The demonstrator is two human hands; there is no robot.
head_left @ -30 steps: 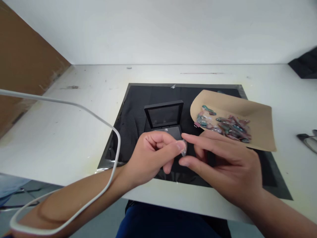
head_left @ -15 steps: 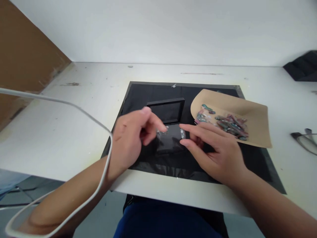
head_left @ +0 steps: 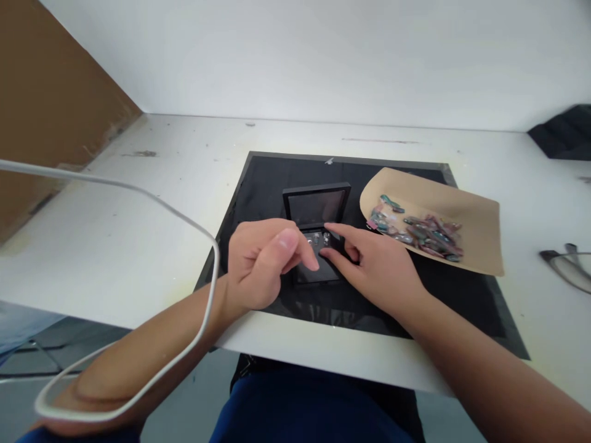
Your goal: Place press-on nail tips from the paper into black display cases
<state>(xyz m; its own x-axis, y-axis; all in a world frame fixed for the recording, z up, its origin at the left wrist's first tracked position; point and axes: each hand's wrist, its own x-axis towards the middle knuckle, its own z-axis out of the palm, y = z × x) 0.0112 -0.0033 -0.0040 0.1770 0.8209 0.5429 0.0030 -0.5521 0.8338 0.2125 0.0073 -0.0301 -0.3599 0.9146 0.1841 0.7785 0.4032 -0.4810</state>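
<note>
A thin black hinged case (head_left: 318,275) stands with its framed lid (head_left: 317,208) raised. Small silver glittery press-on nails (head_left: 316,239) lie in a row at the back of its base. The thumb and forefinger of my right hand (head_left: 376,261) hold one silver press-on nail (head_left: 326,237) by its two ends, at the right end of this row. My left hand (head_left: 263,264) is curled over the case's left side, forefinger bent and thumb against it, with nothing visible in it. It hides part of the row.
Under the case lies a black mat (head_left: 272,175) on a white table (head_left: 184,178). A tan paper envelope (head_left: 475,231) bears several colourful nail-shaped pieces (head_left: 434,237). Glasses (head_left: 570,264) and a black object (head_left: 563,132) are at right. A white cable (head_left: 175,212) crosses my left forearm.
My right hand has moved left and slightly up, bringing the silver press-on nail to the row in the case. My left hand has shifted right and down, its fingers more curled.
</note>
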